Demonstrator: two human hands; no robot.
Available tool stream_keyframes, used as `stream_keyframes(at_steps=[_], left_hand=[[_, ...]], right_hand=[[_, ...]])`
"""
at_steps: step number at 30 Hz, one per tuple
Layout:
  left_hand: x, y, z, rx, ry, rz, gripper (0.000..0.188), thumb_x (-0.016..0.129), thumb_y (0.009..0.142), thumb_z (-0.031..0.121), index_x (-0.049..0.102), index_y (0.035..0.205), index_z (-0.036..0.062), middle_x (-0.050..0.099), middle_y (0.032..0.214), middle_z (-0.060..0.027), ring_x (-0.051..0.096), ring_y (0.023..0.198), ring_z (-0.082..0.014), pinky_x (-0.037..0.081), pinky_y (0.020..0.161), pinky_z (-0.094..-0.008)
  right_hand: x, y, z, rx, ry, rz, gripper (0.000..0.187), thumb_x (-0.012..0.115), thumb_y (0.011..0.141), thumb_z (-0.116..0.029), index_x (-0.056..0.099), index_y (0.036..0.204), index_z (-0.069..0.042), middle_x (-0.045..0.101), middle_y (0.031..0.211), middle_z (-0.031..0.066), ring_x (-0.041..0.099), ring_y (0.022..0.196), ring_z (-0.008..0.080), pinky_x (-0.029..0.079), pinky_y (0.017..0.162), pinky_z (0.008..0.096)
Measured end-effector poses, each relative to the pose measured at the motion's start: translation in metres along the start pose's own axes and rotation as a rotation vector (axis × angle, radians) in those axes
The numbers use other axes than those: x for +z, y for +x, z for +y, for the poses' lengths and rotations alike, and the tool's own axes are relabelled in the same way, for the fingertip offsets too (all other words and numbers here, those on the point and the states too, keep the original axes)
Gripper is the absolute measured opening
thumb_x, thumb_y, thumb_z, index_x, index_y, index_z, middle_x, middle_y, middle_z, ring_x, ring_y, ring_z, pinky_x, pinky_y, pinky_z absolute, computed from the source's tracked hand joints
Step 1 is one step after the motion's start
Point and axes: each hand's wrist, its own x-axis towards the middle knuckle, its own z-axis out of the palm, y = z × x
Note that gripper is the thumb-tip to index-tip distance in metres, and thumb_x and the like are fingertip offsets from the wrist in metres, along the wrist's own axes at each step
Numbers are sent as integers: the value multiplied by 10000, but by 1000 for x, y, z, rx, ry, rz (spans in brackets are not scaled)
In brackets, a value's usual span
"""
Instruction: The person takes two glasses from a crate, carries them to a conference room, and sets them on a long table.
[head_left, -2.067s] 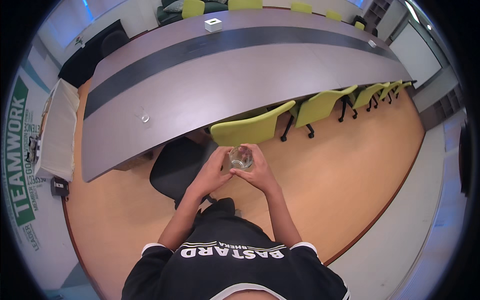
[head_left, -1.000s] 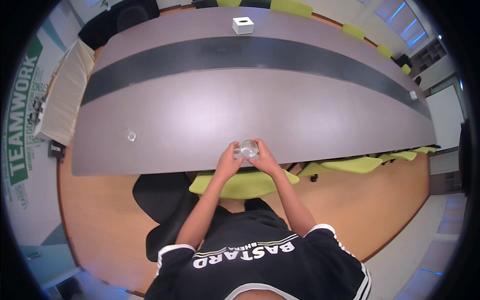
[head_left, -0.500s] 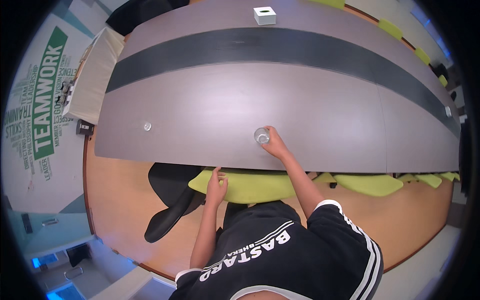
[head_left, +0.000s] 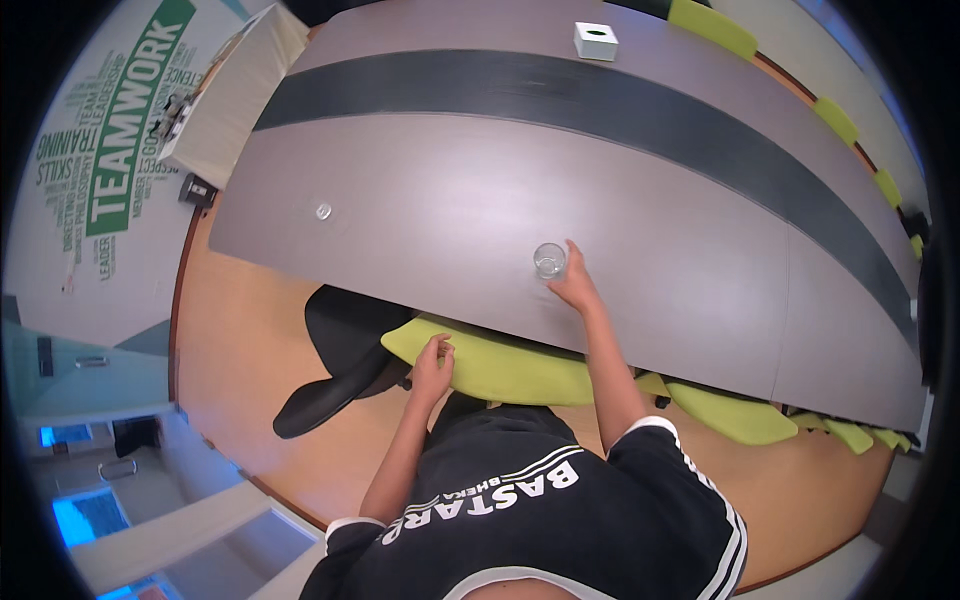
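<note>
A clear drinking glass [head_left: 549,261] stands on the grey-brown table [head_left: 430,190], a little way in from the near edge. Just to its right is my right hand [head_left: 574,282], thumb and fingers spread apart beside the glass; the hand looks open and no longer wrapped round it. My left hand [head_left: 433,370] hovers over the lime-green chair [head_left: 510,365] at the table's near edge, its fingers loosely bent and apart, with nothing seen in them. Farther left on the table sits a small clear glass object [head_left: 323,211].
A white tissue box [head_left: 597,42] rests at the table's far side, beyond a dark band [head_left: 420,82] across the tabletop. A black chair [head_left: 345,335] stands at the near left. More green chairs [head_left: 730,410] line the near edge to the right.
My right hand has loosened from round the glass, its fingers now spread beside it. The view has turned, shifting the table. My left hand stays over the green chair.
</note>
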Motion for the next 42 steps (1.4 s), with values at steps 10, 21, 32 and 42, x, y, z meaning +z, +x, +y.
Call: stream_keyframes(at_steps=[10,21,32,42], left_hand=[[-61,-25,-6,45,-114,41,246,551,838,9,549,1083,-4,635,894,-117,619,820,-200,484,756,-307],[-234,-119,-112,98,146,439,193,530,798,21,557,989,14,596,889,-131,573,894,-302,431,828,-385],[-331,-133,-243,293,209,641,140,462,737,99,563,796,23,567,775,-131,542,777,-327,411,750,-409],[-397,-42,-280,403,128,564,101,443,741,24,538,768,1,571,777,-147,541,766,-331,420,709,-399]], right_hand=[[1,-99,-60,4,48,-9,693,633,795,-84,261,1374,2,389,1329,234,483,1160,361,419,963,394],[196,-179,-281,-520,91,-554,640,659,768,-109,355,1328,-48,441,1291,178,534,1093,322,449,919,377],[324,-238,-336,-586,-265,-325,634,745,635,-146,529,1231,-139,536,1191,71,476,1142,218,325,921,366],[381,-221,-371,-546,-213,-173,660,757,659,-169,482,1255,-107,505,1174,80,446,1144,247,322,915,383]])
